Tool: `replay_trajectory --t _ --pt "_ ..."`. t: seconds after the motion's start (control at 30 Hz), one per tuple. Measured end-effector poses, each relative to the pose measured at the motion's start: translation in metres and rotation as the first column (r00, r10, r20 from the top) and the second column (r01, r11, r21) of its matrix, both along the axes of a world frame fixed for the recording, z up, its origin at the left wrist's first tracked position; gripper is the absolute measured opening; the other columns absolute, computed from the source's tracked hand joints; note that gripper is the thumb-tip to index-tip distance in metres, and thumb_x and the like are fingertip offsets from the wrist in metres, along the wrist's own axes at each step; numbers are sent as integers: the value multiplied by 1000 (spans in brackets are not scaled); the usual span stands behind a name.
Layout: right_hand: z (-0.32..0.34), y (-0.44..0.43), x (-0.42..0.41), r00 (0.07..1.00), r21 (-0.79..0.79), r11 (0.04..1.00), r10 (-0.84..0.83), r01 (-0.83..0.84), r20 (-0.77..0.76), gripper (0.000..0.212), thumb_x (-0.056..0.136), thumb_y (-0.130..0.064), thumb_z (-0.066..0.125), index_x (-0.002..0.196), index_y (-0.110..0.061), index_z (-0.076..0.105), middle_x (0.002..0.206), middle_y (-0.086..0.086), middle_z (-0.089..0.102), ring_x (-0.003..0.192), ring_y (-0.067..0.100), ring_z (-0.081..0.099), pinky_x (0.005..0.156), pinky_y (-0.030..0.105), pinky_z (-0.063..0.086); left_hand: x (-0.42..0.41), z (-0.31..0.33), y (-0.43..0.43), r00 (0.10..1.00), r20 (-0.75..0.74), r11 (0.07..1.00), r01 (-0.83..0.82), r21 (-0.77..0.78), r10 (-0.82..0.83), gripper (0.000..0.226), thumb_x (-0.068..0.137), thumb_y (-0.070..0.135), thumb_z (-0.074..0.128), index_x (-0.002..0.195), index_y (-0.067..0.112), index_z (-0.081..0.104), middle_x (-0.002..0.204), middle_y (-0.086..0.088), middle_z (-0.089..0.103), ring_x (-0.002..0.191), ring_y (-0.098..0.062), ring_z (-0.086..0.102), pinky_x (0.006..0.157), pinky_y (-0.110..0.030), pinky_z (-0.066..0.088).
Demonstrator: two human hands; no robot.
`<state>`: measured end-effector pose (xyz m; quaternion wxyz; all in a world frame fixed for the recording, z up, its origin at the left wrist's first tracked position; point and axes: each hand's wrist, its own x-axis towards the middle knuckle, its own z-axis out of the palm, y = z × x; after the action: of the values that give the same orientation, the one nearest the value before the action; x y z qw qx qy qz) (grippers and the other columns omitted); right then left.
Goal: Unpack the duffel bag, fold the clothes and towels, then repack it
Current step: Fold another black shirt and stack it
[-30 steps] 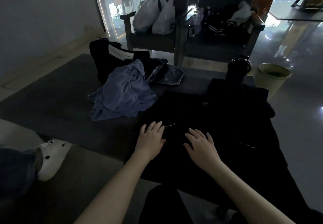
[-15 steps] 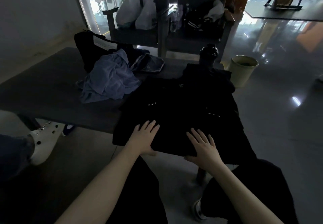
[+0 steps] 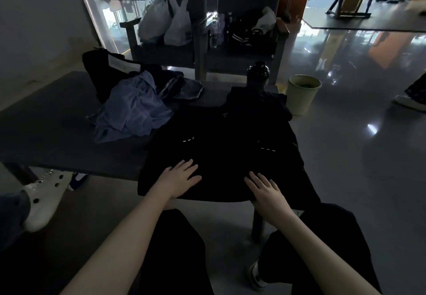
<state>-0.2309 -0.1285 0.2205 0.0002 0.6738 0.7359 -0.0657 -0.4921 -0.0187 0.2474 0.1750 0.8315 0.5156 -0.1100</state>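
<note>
A black garment [image 3: 221, 142] lies spread over the right end of the dark table [image 3: 46, 128], its near hem hanging off the front edge. My left hand [image 3: 181, 177] lies flat on its lower left part, fingers straight. On the lower right part rests my right hand [image 3: 265, 188], flat too. A crumpled blue towel or shirt [image 3: 133, 112] sits to the left of the garment. Behind it stands the black duffel bag [image 3: 101, 68], open, with a white paper at its top. A folded dark denim piece [image 3: 184, 87] lies beside the bag.
A black bottle [image 3: 258, 73] stands at the table's far edge. A pale bin [image 3: 302, 94] sits on the floor to the right. Two chairs behind hold white plastic bags [image 3: 166, 22] and dark clothes [image 3: 251, 32]. Another person's white shoe [image 3: 43, 200] is at the left.
Both hands have slid toward me along the black garment, from its middle to near its hem at the table's front edge. The view has pulled back and up.
</note>
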Motion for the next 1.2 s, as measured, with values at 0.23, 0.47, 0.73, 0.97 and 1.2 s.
replay_trajectory --t 0.23,0.47,0.73,0.97,1.2 --pt "3 23 5 993 -59 998 -11 4 -121 59 101 -34 37 152 -28 8 160 -8 -3 147 13 -7 117 33 -2 7 -5 29 998 -60 1000 2 20 -1 61 101 51 23 153 27 2 160 7 -9 147 -15 -5 118 -42 6" --pt "1 49 11 992 -63 998 -19 11 -124 64 99 -44 36 152 -27 4 159 -9 -7 146 12 -10 116 32 -7 15 -16 53 996 -75 959 -23 281 46 57 99 49 33 150 24 24 155 -3 21 139 -23 23 109 -41 29" --pt "-4 39 10 995 4 1000 -27 27 -93 65 95 -54 29 152 -25 14 160 -7 4 147 14 0 117 32 0 -28 -32 21 996 11 969 85 234 -90 96 70 78 24 151 25 21 156 10 14 146 -15 12 114 -39 17" --pt "-1 11 15 998 52 997 -62 62 4 68 84 -57 25 130 -19 57 139 0 52 126 26 51 99 51 41 -61 -37 18 980 172 930 33 365 -102 74 67 4 79 135 18 53 141 -1 51 124 -30 50 91 -39 47" --pt "-3 -13 40 994 123 987 -109 108 0 58 60 -11 84 116 -13 67 121 6 65 108 29 64 76 45 55 -67 -23 16 975 215 941 -131 311 64 45 88 -5 51 127 15 61 135 1 56 122 -20 48 97 -32 42"
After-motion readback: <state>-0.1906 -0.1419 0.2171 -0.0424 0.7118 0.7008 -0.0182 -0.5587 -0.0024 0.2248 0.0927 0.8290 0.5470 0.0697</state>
